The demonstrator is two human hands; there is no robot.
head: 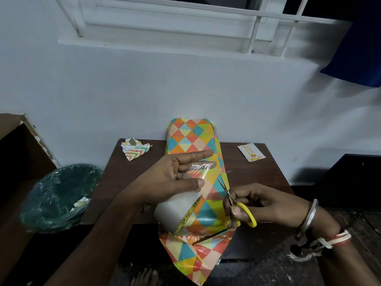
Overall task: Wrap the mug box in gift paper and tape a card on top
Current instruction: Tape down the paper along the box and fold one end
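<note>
The left hand (175,174) is held palm-up over the long box wrapped in glossy gift paper of orange, teal, yellow and pink triangles (190,139). Its index finger is straight, and a strip of clear tape (201,172) runs from the middle fingertip down to the thumb, which presses on it. The white tape roll with a yellow-printed core (177,213) hangs just under that thumb.

The right hand (259,205) grips small yellow-handled scissors (235,200), thumb and fingers curled through the loops. The thin blades are only narrowly parted and point up toward the strip, close below the left fingertips.

The wrapped box lies directly beneath and beyond both sets of fingers on the dark brown wooden table (257,178). Its loose paper end (191,256) spills over the near edge below the hands.

A small white greeting card with gold lettering (251,155) lies flat, well beyond the right fingers. Torn paper scraps (135,149) sit beyond the left fingers.
</note>
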